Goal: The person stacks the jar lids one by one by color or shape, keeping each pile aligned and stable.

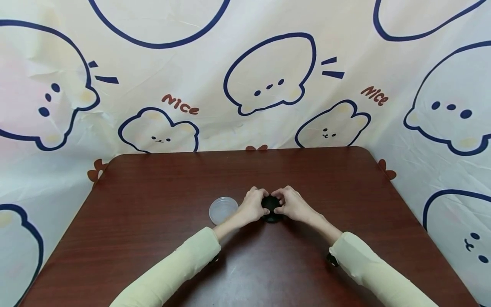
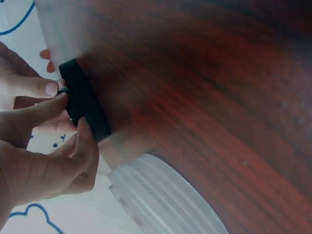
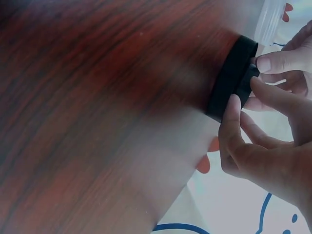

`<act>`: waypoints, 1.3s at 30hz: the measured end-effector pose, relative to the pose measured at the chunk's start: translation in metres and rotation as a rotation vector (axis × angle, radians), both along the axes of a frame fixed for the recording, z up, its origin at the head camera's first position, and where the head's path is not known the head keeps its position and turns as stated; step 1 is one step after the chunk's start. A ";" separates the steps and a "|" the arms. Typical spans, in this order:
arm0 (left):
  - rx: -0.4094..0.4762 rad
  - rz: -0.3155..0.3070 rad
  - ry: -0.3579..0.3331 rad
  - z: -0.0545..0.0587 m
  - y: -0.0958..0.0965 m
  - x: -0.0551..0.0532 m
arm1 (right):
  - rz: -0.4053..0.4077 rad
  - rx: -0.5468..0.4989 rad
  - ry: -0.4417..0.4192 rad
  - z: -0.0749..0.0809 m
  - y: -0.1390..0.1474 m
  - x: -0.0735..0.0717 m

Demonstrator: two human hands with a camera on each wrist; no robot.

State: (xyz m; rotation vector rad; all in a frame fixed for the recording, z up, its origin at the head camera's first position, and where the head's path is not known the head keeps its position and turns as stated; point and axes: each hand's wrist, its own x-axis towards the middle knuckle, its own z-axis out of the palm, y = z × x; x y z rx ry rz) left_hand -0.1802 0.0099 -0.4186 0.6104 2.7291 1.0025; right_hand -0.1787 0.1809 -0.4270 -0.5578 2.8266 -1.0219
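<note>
A low, round black container (image 1: 272,218) stands on the table between the two hands. A smaller dark piece (image 3: 245,83) sits on its top; its kind cannot be told. My left hand (image 1: 253,205) has its fingers curled at the left side of this piece, thumb near the front. From the right, my right hand (image 1: 294,204) pinches the same piece with thumb and fingers. Seen from the left wrist, the container's black side wall (image 2: 90,105) rests on the wood. Just left of the left hand lies a clear, round plastic lid or shallow tub (image 1: 223,209) with a ridged side.
The brown wooden table (image 1: 161,187) has rounded far corners. A pale cloth (image 1: 268,17) with blue cartoon outlines hangs behind and at both sides. Both forearms, in light yellow sleeves (image 1: 184,260), reach in from the near edge.
</note>
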 end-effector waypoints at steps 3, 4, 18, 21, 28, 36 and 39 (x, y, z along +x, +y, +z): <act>-0.010 0.006 -0.023 -0.001 0.001 0.001 | -0.004 0.006 -0.002 -0.002 -0.001 0.001; -0.011 0.008 -0.029 -0.001 0.001 0.001 | -0.007 0.008 -0.006 -0.003 -0.001 0.001; -0.047 0.008 -0.021 -0.003 0.002 0.001 | 0.009 0.021 0.029 -0.007 -0.004 0.001; -0.052 0.000 -0.007 -0.003 0.003 0.000 | 0.019 0.023 0.033 -0.007 -0.004 0.001; -0.055 -0.003 -0.017 -0.003 0.003 0.000 | 0.035 0.010 0.020 -0.008 -0.003 0.000; 0.015 -0.004 -0.040 -0.007 0.000 -0.001 | -0.010 -0.027 -0.001 -0.009 -0.002 0.003; 0.069 0.005 -0.036 -0.004 -0.003 -0.001 | -0.058 -0.081 0.001 -0.009 0.001 0.002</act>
